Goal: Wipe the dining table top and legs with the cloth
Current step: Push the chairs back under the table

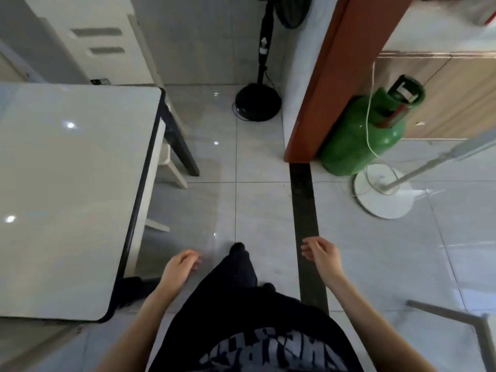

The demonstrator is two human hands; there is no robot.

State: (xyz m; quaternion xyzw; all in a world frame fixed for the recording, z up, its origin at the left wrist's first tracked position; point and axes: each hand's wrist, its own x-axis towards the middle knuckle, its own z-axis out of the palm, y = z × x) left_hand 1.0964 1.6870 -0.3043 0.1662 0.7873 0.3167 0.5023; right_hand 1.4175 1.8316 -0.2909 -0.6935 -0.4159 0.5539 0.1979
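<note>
The dining table (67,183) stands on the person's left side. Its top is white and shiny, with a dark edge. One dark table leg (179,140) shows at the far corner, and a white chair (166,162) is tucked under the table next to it. No cloth can be seen anywhere, not on the table and not on the floor.

The left hand (179,267) hangs near the table's near corner but does not touch it. Its fingers are loosely curled and hold nothing. The right hand (319,253) hangs over a dark strip (306,210) in the floor, and it is loose and holds nothing too. One foot (237,248) is stepping forward between the hands.

So wiping cannot start yet, I think, because the cloth has to be found first.

Some things could go wrong. The floor tiles look shiny, so a foot might slip. A black fan (258,103) stands ahead, and its wire lies around its base, so a foot could catch on it near the far leg. To the right, a green gas tank (367,130) and a white fan stand (383,194) sit close together with a white cord (368,122) hanging over the tank. A bump there could knock the stand over.
</note>
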